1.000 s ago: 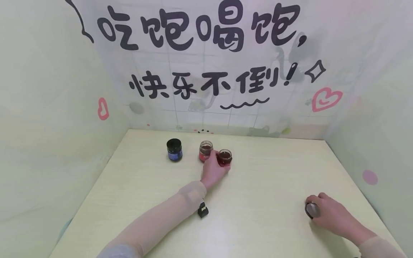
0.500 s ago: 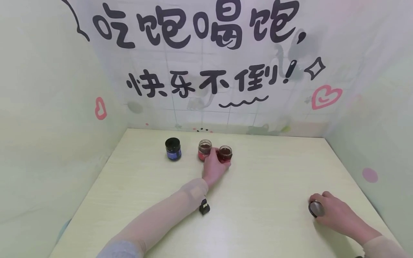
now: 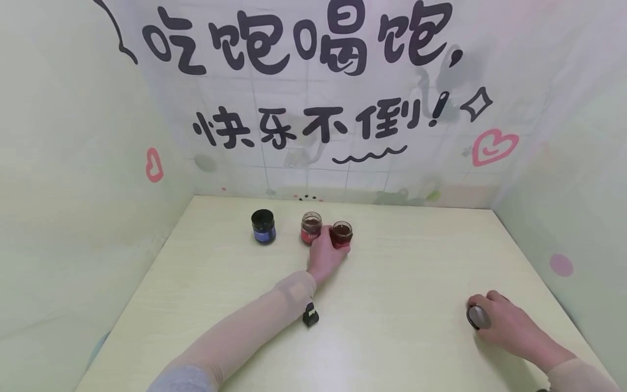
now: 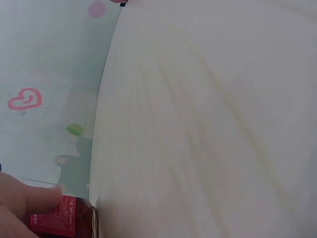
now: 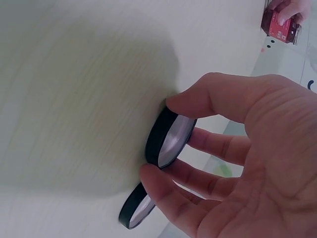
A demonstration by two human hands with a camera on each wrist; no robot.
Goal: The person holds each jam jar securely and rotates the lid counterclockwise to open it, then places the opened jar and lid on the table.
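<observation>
My left hand [image 3: 327, 255] grips an open glass jar [image 3: 342, 230] with dark contents and a red label, upright on the table. Close to its left stands another lidless jar [image 3: 310, 230] with a red label, partly behind my fingers. At the right, my right hand [image 3: 511, 326] pinches a round dark-rimmed lid [image 3: 478, 317] between thumb and fingers, near the tabletop. In the right wrist view, a second lid [image 5: 136, 208] shows beside the held lid [image 5: 168, 136]. I cannot tell whether my fingertip touches that second lid, which my hand hides in the head view.
A dark jar with a blue label [image 3: 264, 227] stands at the back left of the pale table [image 3: 392, 305]. Below my left wrist a small black object [image 3: 310, 316] shows. Printed sheets [image 3: 313, 179] wall the table at the back and both sides.
My left hand has pushed its jar slightly toward the back wall. My right hand has shifted a little to the right with the lid. The view has tilted slightly.
</observation>
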